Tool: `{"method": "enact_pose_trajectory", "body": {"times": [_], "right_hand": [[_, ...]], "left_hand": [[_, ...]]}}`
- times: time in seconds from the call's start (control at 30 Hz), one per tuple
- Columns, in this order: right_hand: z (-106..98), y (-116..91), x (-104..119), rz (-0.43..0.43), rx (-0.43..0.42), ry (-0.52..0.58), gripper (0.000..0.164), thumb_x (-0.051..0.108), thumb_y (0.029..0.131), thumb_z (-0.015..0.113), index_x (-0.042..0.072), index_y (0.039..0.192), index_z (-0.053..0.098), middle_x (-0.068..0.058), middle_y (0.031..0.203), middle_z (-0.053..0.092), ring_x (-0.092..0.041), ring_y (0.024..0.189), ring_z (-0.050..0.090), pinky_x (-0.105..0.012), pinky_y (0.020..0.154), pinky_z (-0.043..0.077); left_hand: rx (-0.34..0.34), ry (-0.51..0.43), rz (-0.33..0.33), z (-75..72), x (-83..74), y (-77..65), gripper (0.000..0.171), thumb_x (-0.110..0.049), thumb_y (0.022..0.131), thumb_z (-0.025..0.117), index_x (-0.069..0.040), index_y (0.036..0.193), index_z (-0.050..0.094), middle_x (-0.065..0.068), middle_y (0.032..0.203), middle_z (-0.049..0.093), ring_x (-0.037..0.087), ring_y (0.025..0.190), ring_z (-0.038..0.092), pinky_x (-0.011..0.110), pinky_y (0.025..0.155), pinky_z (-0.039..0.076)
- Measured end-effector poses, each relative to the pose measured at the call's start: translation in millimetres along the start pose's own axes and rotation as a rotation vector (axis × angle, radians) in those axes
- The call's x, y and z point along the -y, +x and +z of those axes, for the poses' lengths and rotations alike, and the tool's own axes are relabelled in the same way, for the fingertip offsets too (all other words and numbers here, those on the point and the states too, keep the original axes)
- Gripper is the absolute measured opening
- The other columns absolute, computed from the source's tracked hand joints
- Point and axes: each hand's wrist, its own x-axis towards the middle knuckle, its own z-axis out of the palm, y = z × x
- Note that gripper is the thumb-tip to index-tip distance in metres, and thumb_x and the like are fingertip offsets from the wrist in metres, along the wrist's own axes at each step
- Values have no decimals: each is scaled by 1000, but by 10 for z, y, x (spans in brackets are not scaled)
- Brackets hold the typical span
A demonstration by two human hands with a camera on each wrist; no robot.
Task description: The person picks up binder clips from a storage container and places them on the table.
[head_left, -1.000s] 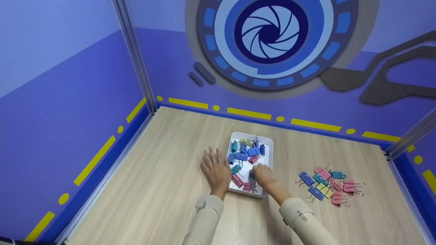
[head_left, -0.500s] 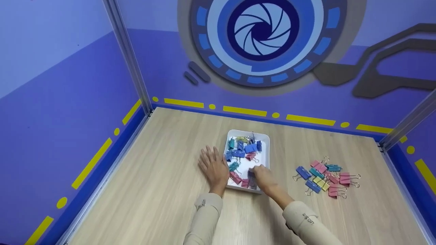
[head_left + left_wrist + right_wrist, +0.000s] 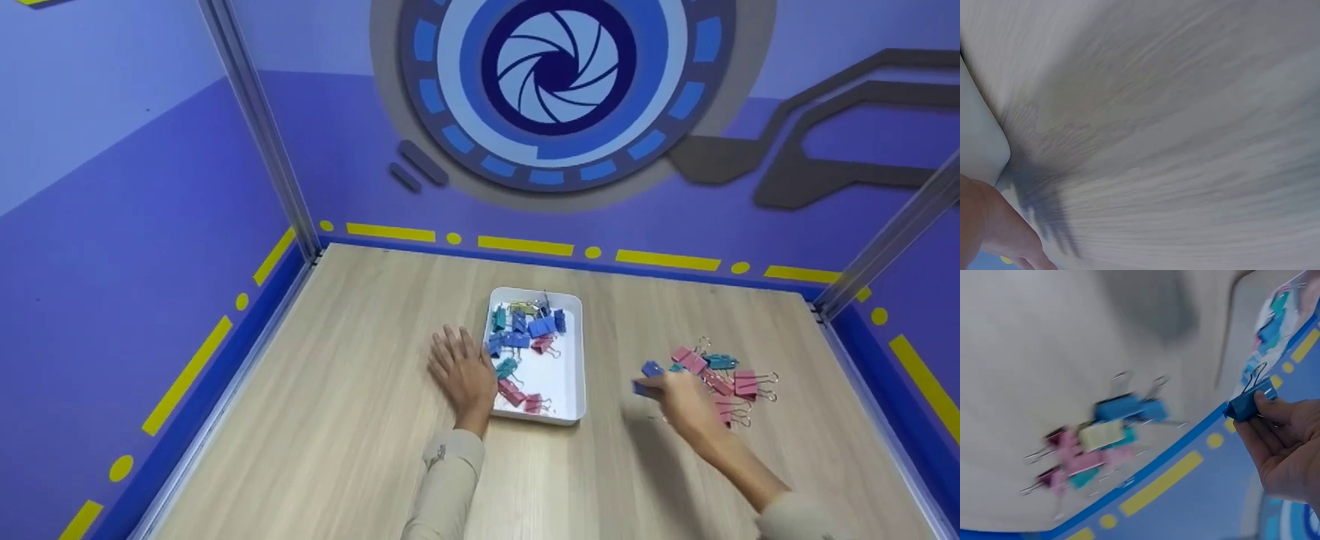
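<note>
Wooden tabletop [image 3: 360,420]: with the left hand [image 3: 459,369] flat and open beside the tray [image 3: 574,352], the right hand [image 3: 679,401] pinches a blue clip [image 3: 1249,402] above the pile [image 3: 716,379] right of the tray, apparently mid-transfer; next likely needs a clean release.

Even, bright light fills the booth in the head view, with no glare on the matte desk [image 3: 360,450] or the purple walls. Shadows are soft: a faint one lies under the right hand [image 3: 679,401], which is smeared by motion blur. The frame bends at its edges, so the wall posts lean outward. The left wrist view is soft and streaked; wood grain blurs across it, and a dark finger-shaped shadow falls beside the left hand [image 3: 988,230]. The right wrist view is blurred throughout, the loose clips [image 3: 1100,444] smeared, only the blue clip [image 3: 1249,402] fairly sharp.
</note>
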Motion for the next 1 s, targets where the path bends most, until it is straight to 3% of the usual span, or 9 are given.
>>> {"method": "enact_pose_trajectory", "body": {"times": [0.07,0.23,0.43,0.57,0.67,0.8,1.0], "right_hand": [[-92,-120,-202,21,-9,-49,18,-10,88,70,0,96,82,-20,92,79,-24,74,70,-38,57,56],[-167,-351,-639,122,39,-141,16,-10,86,69,1,89,80,-19,84,76,-23,65,56,-40,54,47],[-40,-495,-943,169,119,-154,19,-15,84,67,-2,90,79,-23,92,75,-22,71,57,-40,57,49],[47,-523,-1047,203,172,-137,22,-15,87,65,-3,99,80,-26,100,76,-27,77,67,-50,65,58],[83,-505,-1097,186,155,-144,20,-14,87,66,-4,99,79,-26,98,76,-30,78,69,-54,68,58],[118,-454,-1135,152,156,-135,19,-11,86,68,-5,101,78,-22,93,76,-22,69,57,-40,57,51],[42,-294,-1005,140,254,-102,30,-14,79,68,-13,108,70,-25,94,72,-25,72,54,-41,61,51]], "left_hand": [[3,2,-1,-3,-2,4,58,-42,106,46,-13,156,42,13,169,27,40,157,20,62,126,20],[15,15,-8,-29,-31,-6,57,-41,107,44,-13,156,42,13,169,27,40,158,21,62,126,21],[-15,24,5,-34,-38,-35,56,-40,106,48,-13,154,45,13,167,32,40,156,25,62,125,24],[-8,18,9,-13,-27,-70,56,-40,105,50,-13,154,46,12,167,33,40,156,26,62,125,24],[13,19,5,-16,-35,-70,57,-41,106,48,-13,156,44,12,168,30,39,157,23,62,126,22],[31,25,-3,-23,-47,-54,58,-42,106,46,-14,157,41,11,169,28,38,158,21,62,126,20],[24,32,-2,-19,-32,-21,57,-42,106,45,-15,157,42,10,170,27,38,158,20,62,126,20]]}}
